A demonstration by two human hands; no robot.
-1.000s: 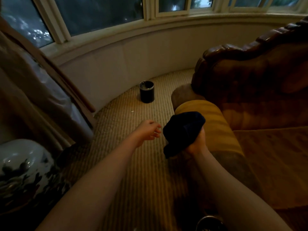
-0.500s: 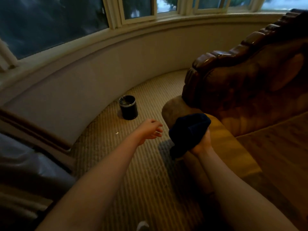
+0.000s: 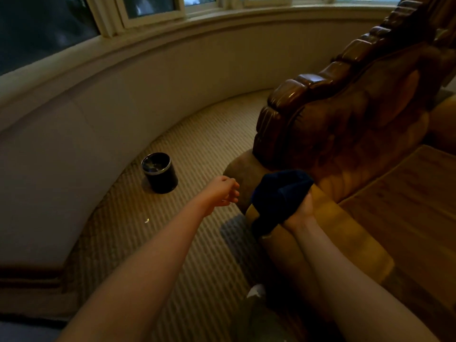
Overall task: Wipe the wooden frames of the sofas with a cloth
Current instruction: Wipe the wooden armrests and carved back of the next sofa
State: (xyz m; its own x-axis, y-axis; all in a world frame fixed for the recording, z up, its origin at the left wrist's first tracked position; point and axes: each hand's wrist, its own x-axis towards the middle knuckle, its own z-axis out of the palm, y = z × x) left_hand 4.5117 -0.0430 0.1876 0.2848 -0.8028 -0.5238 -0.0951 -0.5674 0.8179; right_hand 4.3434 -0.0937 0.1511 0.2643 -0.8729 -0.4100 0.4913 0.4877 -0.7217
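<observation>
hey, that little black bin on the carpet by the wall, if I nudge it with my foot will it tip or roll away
The black bin stands upright and looks squat, so a low nudge would probably slide it rather than tip it. The ribbed carpet likely adds drag. If it did topple, its round wall could let it roll. It seems light, though its contents are unclear.

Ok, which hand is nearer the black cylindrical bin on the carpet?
Left. The left hand hangs loosely curled just right of the black cylindrical bin, holding nothing. The right hand is farther right, gripping the dark blue cloth on the sofa arm.
</observation>
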